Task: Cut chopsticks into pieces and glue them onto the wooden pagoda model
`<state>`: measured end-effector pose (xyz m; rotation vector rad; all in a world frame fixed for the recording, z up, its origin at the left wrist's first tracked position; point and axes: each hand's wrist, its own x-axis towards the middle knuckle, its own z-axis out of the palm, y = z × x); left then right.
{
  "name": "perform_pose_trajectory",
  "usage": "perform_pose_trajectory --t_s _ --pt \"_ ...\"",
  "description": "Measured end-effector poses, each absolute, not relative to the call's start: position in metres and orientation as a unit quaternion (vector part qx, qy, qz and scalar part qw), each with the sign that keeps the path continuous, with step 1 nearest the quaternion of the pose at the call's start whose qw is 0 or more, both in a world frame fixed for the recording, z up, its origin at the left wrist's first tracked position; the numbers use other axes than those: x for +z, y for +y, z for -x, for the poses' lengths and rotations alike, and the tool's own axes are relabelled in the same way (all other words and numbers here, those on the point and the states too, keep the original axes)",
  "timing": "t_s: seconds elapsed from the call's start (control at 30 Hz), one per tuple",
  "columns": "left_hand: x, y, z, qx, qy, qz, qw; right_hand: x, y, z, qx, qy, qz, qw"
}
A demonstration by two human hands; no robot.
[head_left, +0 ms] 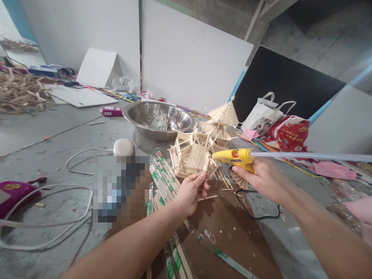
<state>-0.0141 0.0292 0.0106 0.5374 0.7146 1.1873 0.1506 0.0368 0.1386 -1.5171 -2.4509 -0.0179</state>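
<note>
My left hand (pixel 192 190) is closed on the lower edge of a small model built of wooden sticks (pixel 193 155), holding it up over the floor. My right hand (pixel 258 176) grips a yellow hot glue gun (pixel 235 158) whose nozzle points left at the model's right side. A long clear glue stick (pixel 308 156) juts out of the gun's back to the right. The gun's black cord (pixel 255 209) loops on the floor below. More stick-built pieces (pixel 223 116) stand just behind the model.
A steel bowl (pixel 145 114) holding chopsticks sits behind. Wrapped chopsticks (pixel 162 182) lie on a brown board (pixel 229 232). White cable (pixel 46 224), a magenta device (pixel 14 193), a white lump (pixel 123 147), bags (pixel 285 131) and leaning white boards (pixel 192 54) surround the spot.
</note>
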Motion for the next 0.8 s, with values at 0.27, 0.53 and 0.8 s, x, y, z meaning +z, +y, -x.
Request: perform_pose_trajectory --t_s 0.27,0.53,0.8 --pt "0.0140 0.0289 0.0133 0.546 0.325 -0.233 0.736 0.1406 0.0336 -0.1500 -0.006 -0.839 0.533 0.113" --pt "0.0140 0.0308 0.0126 0.547 0.324 -0.231 0.737 0.1398 0.0324 -0.1513 -0.001 -0.835 0.537 0.116" --pt "0.0149 0.0318 0.0123 0.550 0.324 -0.228 0.735 0.1378 0.0341 -0.1560 0.020 -0.832 0.539 0.130"
